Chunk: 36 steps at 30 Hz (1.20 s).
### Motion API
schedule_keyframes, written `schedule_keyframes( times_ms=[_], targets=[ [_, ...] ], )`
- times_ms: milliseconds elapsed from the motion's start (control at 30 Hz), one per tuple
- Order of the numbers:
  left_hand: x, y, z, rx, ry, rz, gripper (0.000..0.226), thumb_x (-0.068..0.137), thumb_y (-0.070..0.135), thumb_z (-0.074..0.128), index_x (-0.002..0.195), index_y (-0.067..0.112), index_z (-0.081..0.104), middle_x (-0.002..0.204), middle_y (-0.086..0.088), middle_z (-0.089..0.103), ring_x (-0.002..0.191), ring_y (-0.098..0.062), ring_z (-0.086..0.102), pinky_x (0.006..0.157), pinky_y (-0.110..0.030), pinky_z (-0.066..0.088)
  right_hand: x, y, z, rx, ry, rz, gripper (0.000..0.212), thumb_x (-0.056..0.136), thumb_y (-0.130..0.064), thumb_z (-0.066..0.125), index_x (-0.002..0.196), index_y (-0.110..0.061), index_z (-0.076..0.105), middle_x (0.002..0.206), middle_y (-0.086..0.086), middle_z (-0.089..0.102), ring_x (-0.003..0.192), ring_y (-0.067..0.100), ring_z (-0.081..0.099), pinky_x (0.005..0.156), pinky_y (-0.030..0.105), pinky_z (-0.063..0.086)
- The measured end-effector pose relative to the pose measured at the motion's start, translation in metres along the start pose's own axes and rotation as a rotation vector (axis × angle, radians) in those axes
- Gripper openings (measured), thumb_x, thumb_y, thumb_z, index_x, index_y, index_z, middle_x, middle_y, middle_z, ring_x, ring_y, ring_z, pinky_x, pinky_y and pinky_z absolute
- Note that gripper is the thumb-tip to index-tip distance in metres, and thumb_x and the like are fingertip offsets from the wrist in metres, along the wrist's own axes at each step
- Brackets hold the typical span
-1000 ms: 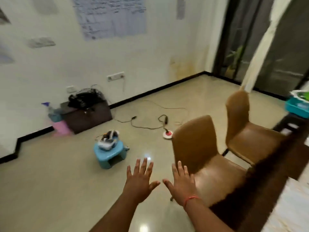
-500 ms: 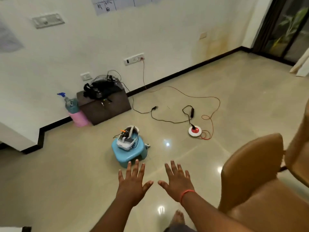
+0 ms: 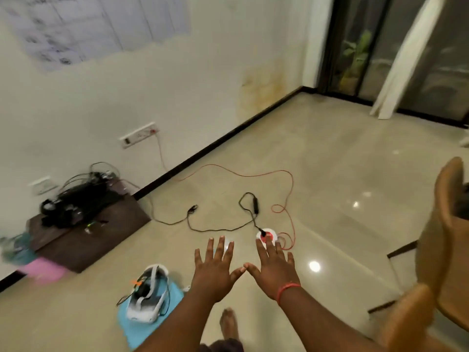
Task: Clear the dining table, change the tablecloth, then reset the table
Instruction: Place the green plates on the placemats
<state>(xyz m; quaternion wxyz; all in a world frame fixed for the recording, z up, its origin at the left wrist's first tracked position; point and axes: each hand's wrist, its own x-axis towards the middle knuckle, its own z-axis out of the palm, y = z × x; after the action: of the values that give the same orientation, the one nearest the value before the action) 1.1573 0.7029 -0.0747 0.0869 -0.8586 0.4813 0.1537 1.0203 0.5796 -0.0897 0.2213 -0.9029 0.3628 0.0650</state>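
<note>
At lower centre of the frame, left hand [image 3: 213, 274] and right hand [image 3: 272, 270] held out with fingers spread, nothing grasped, thumb tips nearly touching, brown chairs [image 3: 441, 250] seen at right edge, dining table not seen, wall sheet [image 3: 96, 24] at upper left, writing too blurred to be read.

Cream wall [image 3: 208, 72], glossy beige floor [image 3: 330, 174], brown chairs [image 3: 446, 224] right, dark glass doors [image 3: 360, 44].

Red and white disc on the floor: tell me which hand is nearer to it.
Right. In the picture, the right hand has its fingertips overlapping the red and white disc; the left hand is farther off, to the disc's left.
</note>
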Motion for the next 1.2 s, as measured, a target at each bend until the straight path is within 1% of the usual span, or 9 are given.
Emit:
schedule_keyframes(
  times_ms=[133,233,367,500,567,667,933,1067,1200],
  targets=[
    [0.109,0.033,-0.031,0.075,0.058,0.227,0.087,0.085,0.079,-0.006,0.158,0.033,0.003,0.165,0.001,-0.007,0.153,-0.031,-0.003,0.117,-0.065,0.008,0.058,0.058,-0.031,0.053,0.041,0.207,0.107,0.063,-0.085,-0.014,0.157,-0.035,-0.007,0.165,-0.004,-0.016,0.153,0.024,-0.009,0.121,0.053,0.001],
    [0.197,0.064,-0.078,0.140,0.003,0.394,0.092,0.078,0.079,-0.016,0.157,0.032,-0.012,0.164,0.001,-0.019,0.152,-0.029,-0.016,0.118,-0.060,-0.003,0.103,0.094,-0.070,0.114,0.110,0.381,0.091,0.081,-0.083,0.006,0.157,-0.034,-0.006,0.165,-0.004,-0.016,0.153,0.024,-0.009,0.121,0.053,0.002],
    [0.291,0.125,-0.122,0.250,0.008,0.548,0.112,0.057,0.078,-0.040,0.155,0.029,-0.017,0.164,-0.001,-0.022,0.151,-0.032,-0.017,0.118,-0.062,-0.001,0.137,0.156,-0.109,0.159,0.207,0.587,0.088,0.086,-0.081,0.012,0.157,-0.033,-0.006,0.165,-0.002,-0.015,0.153,0.026,-0.006,0.120,0.055,0.004],
    [0.362,0.200,-0.136,0.292,0.008,0.712,0.101,0.066,0.079,-0.031,0.154,0.031,-0.019,0.164,0.000,-0.023,0.151,-0.031,-0.019,0.117,-0.062,-0.003,0.161,0.225,-0.139,0.185,0.251,0.742,0.087,0.088,-0.079,0.016,0.157,-0.032,-0.006,0.165,-0.001,-0.014,0.153,0.027,-0.006,0.120,0.056,0.004],
    [0.395,0.235,-0.142,0.304,0.027,0.769,0.094,0.072,0.079,-0.025,0.153,0.031,-0.022,0.164,-0.001,-0.022,0.151,-0.031,-0.018,0.117,-0.062,-0.002,0.176,0.254,-0.154,0.212,0.249,0.761,0.093,0.080,-0.083,0.005,0.157,-0.033,-0.008,0.165,-0.002,-0.016,0.153,0.027,-0.007,0.120,0.056,0.002],
    [0.457,0.309,-0.154,0.290,0.028,0.806,0.092,0.069,0.080,-0.029,0.147,0.031,-0.028,0.163,0.000,-0.022,0.151,-0.030,-0.019,0.117,-0.062,-0.003,0.206,0.330,-0.181,0.234,0.248,0.792,0.100,0.070,-0.083,-0.004,0.156,-0.033,-0.009,0.165,-0.001,-0.017,0.153,0.027,-0.008,0.121,0.055,0.002],
    [0.585,0.485,-0.219,0.228,0.038,0.820,0.086,0.075,0.080,-0.026,0.147,0.034,-0.027,0.162,0.002,-0.025,0.151,-0.028,-0.020,0.118,-0.060,-0.003,0.294,0.502,-0.309,0.250,0.280,0.750,0.098,0.072,-0.083,-0.002,0.157,-0.032,-0.006,0.165,-0.002,-0.015,0.153,0.026,-0.006,0.122,0.051,0.006],
    [0.652,0.557,-0.236,0.240,0.060,0.840,0.093,0.068,0.082,-0.031,0.147,0.034,-0.027,0.163,0.001,-0.023,0.151,-0.028,-0.020,0.118,-0.060,-0.004,0.332,0.575,-0.343,0.274,0.319,0.802,0.098,0.073,-0.083,-0.002,0.157,-0.033,-0.004,0.166,-0.002,-0.013,0.153,0.026,-0.004,0.121,0.049,0.008],
    [0.741,0.650,-0.257,0.285,0.050,0.911,0.095,0.063,0.082,-0.036,0.144,0.034,-0.031,0.163,0.001,-0.024,0.150,-0.028,-0.023,0.118,-0.060,-0.004,0.372,0.670,-0.373,0.286,0.333,0.899,0.107,0.064,-0.085,-0.010,0.157,-0.032,-0.003,0.166,0.000,-0.010,0.153,0.028,-0.002,0.121,0.050,0.010]
  ],
)
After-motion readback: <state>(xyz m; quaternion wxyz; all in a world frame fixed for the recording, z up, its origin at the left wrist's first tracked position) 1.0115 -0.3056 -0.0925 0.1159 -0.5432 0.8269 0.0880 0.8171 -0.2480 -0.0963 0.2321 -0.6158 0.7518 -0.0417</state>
